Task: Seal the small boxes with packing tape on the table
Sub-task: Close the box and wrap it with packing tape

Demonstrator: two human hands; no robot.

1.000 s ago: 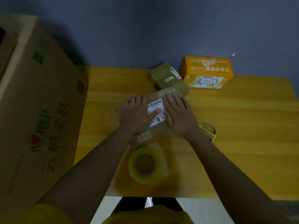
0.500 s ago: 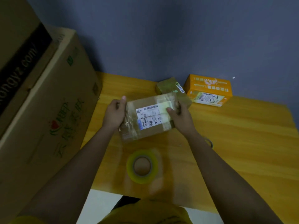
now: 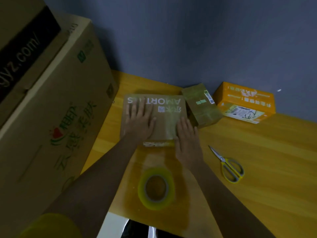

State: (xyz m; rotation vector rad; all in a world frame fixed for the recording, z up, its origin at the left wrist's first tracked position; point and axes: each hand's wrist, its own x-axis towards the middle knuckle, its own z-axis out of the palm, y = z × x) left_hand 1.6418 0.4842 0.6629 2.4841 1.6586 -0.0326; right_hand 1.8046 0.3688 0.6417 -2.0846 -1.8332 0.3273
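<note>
A small brown cardboard box (image 3: 164, 115) with white lettering on its top lies flat on the wooden table (image 3: 257, 160); a strip of clear tape runs across it. My left hand (image 3: 138, 118) rests flat on the box's left half, fingers straight. My right hand (image 3: 187, 140) presses flat at the box's near right corner. A roll of clear packing tape (image 3: 156, 188) lies flat on the table, close to me, between my forearms. A second small brown box (image 3: 200, 105) sits just right of the first, and an orange box (image 3: 244, 102) stands further right by the wall.
Yellow-handled scissors (image 3: 226, 164) lie on the table to the right of my right hand. A large printed carton (image 3: 51, 109) fills the left side, touching the table's left edge. A grey wall runs behind. The table's near edge is just below the tape roll.
The box was lifted and turned over; its labelled face is now down and the lettered face up. Both hands went from gripping its ends to lying flat on it.
</note>
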